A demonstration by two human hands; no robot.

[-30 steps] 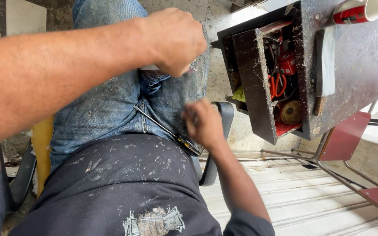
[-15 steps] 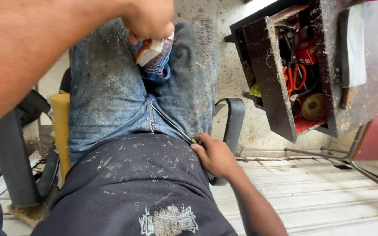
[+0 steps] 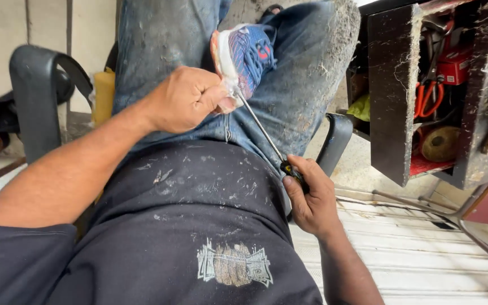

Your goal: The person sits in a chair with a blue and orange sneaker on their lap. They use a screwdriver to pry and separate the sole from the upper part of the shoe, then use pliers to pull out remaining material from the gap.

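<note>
Sneaker (image 3: pixel 244 56), blue and white with red marks, lies sole-side toward the person on the lap, between the jeans-clad thighs, with the left hand (image 3: pixel 190 99) clenched on its near edge. A long awl-like tool (image 3: pixel 261 129) slants from that edge down to the right hand (image 3: pixel 310 196), which grips the dark handle just beside the chair armrest (image 3: pixel 334 141). The thin shaft points at the left thumb, so a slip could well drive the tip into the fingers or the thigh beneath; that risk comes from pushing toward the holding hand with the shoe braced only on the legs. The left forearm reaches across the dark shirt (image 3: pixel 199 203), wrist bent inward; the right elbow is tucked, wrist cocked upward. An open tool cabinet (image 3: pixel 393 96) stands to the right of the sneaker.
</note>
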